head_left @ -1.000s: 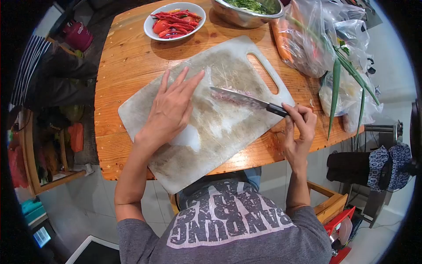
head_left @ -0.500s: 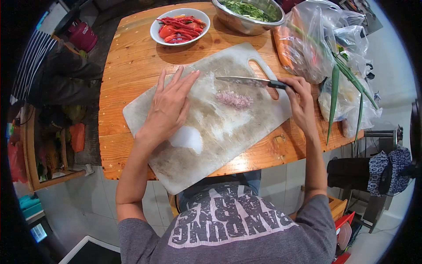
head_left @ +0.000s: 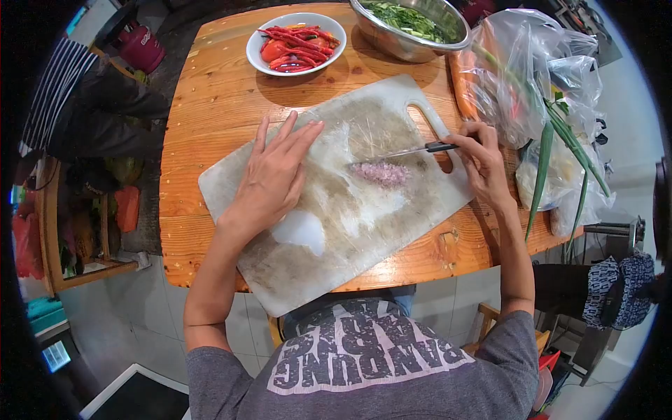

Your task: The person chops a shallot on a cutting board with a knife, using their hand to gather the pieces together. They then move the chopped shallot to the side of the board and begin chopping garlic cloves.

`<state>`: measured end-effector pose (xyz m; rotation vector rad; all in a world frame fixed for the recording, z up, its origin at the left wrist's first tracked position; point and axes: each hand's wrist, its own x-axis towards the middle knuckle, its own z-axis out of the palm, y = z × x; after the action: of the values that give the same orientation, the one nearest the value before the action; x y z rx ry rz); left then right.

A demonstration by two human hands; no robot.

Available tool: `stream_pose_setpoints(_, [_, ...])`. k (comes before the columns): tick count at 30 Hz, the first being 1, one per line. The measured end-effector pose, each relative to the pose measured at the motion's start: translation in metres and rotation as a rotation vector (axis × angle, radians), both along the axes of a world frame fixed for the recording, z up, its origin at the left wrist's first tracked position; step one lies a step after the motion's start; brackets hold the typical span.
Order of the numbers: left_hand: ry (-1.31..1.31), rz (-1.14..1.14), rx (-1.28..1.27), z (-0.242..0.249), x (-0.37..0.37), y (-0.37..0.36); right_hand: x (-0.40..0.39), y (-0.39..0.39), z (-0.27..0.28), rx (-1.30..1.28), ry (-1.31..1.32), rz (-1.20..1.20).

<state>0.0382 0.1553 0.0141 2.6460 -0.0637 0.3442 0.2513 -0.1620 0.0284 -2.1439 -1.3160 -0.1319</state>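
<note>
My right hand [head_left: 484, 157] is closed around the black handle of a kitchen knife [head_left: 406, 151]. The blade stands nearly edge-on, its tip by the upper left side of a small heap of finely chopped shallot or red onion [head_left: 381, 174]. Under them lies a worn white cutting board [head_left: 294, 274], set at a slant on the wooden table. Flat on the board's left half rests my left hand [head_left: 273, 171], fingers spread and holding nothing. A glossy white patch [head_left: 301, 232] shows on the board just below that wrist.
Beyond the board stand a white bowl [head_left: 250, 54] of red chillies and tomatoes and a steel bowl [head_left: 392, 46] of cut greens. Plastic bags [head_left: 514, 77] with carrots and green leaves crowd the right side. At the far left, a person in dark trousers [head_left: 105, 105] is partly visible.
The knife has turned from showing its flat side to nearly edge-on, and its blade has come down to the chopped heap, which looks more gathered. My left hand stays flat. The view has shifted slightly.
</note>
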Motion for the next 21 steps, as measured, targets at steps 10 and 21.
stream_pose_setpoints(10, [0.007,0.045,0.033,-0.001,-0.001,0.005,0.014,0.024,0.002,0.005,-0.086,0.105])
stream_pose_setpoints(21, [0.007,0.043,0.030,-0.003,0.001,0.004,0.028,0.049,-0.010,0.106,-0.121,-0.042])
